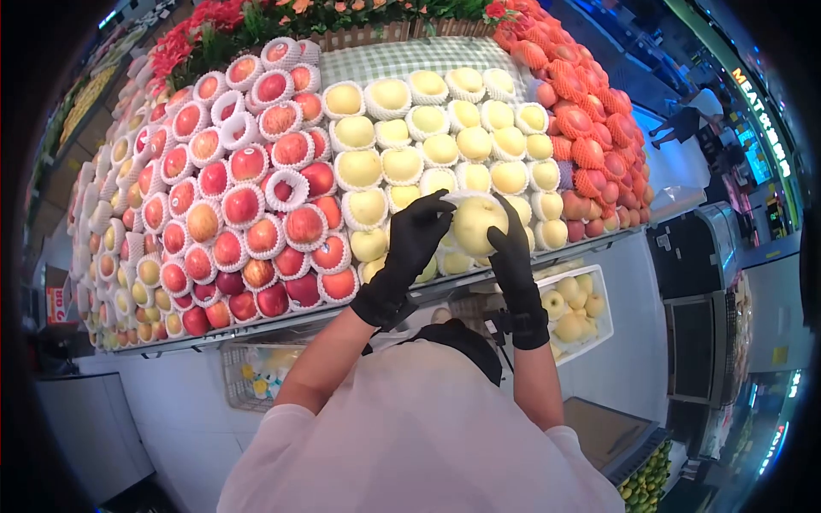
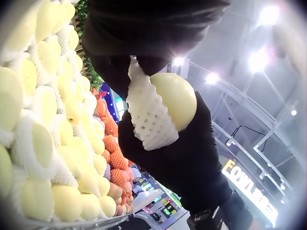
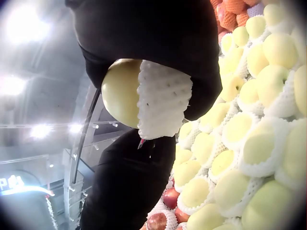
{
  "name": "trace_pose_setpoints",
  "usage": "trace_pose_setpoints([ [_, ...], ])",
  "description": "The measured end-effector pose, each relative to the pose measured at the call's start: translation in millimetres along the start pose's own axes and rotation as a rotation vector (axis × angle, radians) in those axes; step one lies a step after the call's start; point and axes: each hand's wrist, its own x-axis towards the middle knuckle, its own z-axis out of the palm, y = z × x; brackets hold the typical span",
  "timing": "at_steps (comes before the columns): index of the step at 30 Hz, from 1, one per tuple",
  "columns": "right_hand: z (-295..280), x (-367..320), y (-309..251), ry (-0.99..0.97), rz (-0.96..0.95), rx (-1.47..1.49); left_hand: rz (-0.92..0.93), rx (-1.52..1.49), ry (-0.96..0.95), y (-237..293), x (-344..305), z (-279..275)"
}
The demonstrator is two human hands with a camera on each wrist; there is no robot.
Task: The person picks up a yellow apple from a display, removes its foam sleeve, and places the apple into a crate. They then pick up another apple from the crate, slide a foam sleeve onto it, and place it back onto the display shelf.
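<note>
Both hands wear black gloves and meet around one pale yellow apple (image 1: 479, 226) in front of the fruit display. My right hand (image 1: 514, 256) grips the apple from the right, thumb across its front. A white foam net (image 2: 149, 111) wraps one side of the fruit; the other side shows bare. At the net's edge, my left hand (image 1: 417, 244) pinches the foam, drawing one end to a point in the left wrist view. The right wrist view shows the net (image 3: 163, 98) between the right palm and the left fingers. Parts of the left fingertips are hidden.
Rows of netted yellow apples (image 1: 357, 169) slope up behind the hands. Netted red apples (image 1: 244, 205) fill the left side, and fruit in orange nets (image 1: 588, 154) the right. Below the shelf edge stand a white box of yellow fruit (image 1: 609, 321) and a grey basket (image 1: 233, 376).
</note>
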Motion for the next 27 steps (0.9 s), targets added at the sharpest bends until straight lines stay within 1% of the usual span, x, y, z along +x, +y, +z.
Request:
trace_pose_setpoints([
  [1,2,-2,-4,-0.015,0.003,0.000,0.031,-0.153,0.011,-2,2,2],
  [4,-3,-3,-6,-0.074,-0.003,0.014,-0.172,-0.111,-0.042,5,4,-1],
  [8,-6,-1,-19,-0.154,0.020,-0.007,-0.297,-0.139,-0.186,7,14,-6],
  [9,-6,1,-20,-0.161,-0.021,-0.088,-0.234,-0.102,-0.170,9,14,-3],
  [12,-8,1,-27,-0.235,0.009,-0.257,-0.217,0.264,-0.145,11,15,-2],
  [13,-11,-2,-18,-0.210,0.086,-0.120,-0.165,0.349,-0.106,13,13,1],
  [16,-9,-5,-13,-0.169,0.230,0.066,0.000,0.543,0.044,11,8,10],
  [17,-9,-6,-14,-0.153,0.238,0.051,0.035,0.549,0.087,12,6,12],
  [20,0,-5,-15,-0.084,0.188,-0.089,0.128,0.588,0.118,15,1,10],
  [23,0,-5,-7,-0.035,0.142,-0.180,0.153,0.625,0.091,23,-2,4],
  [26,9,-7,-7,0.041,0.081,-0.400,0.204,0.705,0.071,25,-6,0],
  [27,10,-7,-5,0.070,0.077,-0.406,0.219,0.710,0.061,22,-8,-1],
])
